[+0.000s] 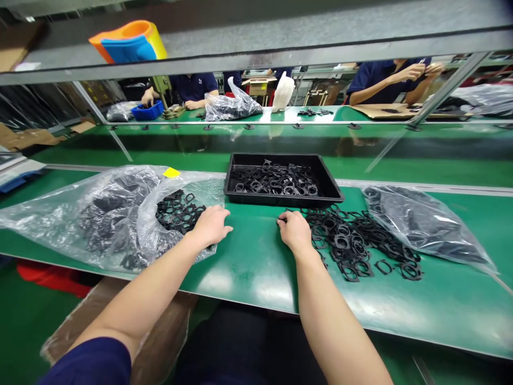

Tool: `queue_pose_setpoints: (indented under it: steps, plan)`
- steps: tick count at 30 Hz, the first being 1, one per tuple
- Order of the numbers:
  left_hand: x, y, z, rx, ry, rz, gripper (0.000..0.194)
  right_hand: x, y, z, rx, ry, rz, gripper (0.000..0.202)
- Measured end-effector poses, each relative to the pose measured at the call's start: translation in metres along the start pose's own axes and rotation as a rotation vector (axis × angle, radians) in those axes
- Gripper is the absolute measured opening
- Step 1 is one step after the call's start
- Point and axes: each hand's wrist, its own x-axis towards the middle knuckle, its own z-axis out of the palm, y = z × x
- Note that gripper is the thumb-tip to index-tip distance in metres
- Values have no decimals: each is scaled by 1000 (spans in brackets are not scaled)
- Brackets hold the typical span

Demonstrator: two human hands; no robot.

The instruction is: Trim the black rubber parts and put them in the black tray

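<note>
My left hand (212, 225) is at the mouth of an open clear plastic bag (148, 214) holding small black parts (180, 211). Its thumb and fingers are apart, with nothing visible between them. My right hand (295, 230) is over the green table at the left edge of a loose pile of black ring-shaped parts (344, 238). Its fingers are pinched on a small black part (282, 219). Behind both hands stands a black tray (284, 200) with many similar black parts inside.
A second filled plastic bag (428, 224) lies right of the pile. A metal shelf (256, 59) crosses above, bearing an orange, blue and yellow object (130, 43). Across the table, several people sit working near a blue bin (148, 111). A cardboard box (108, 321) stands below the front edge.
</note>
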Motion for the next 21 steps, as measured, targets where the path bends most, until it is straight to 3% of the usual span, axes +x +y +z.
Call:
queue_pose_setpoints:
  steps: [4, 8, 12, 16, 19, 21]
  plan:
    - [-4, -20, -15, 180, -166, -48, 41, 1, 0, 1, 52, -20, 12, 20]
    - [-3, -26, -14, 173, -243, -17, 37, 1, -2, 0, 104, 5, -82, 17]
    - [-2, -21, -7, 75, -181, 52, 31, 0, -7, 1, 320, 92, -122, 14]
    - [-2, -13, -1, -95, -79, 94, 27, 2, -10, 8, 684, 51, -39, 16]
    - [2, -7, 2, -279, 81, 17, 25, 3, -13, 13, 974, -28, 29, 23]
    - [6, 0, 6, -512, 154, -109, 23, 1, -16, 13, 1131, -81, 74, 26]
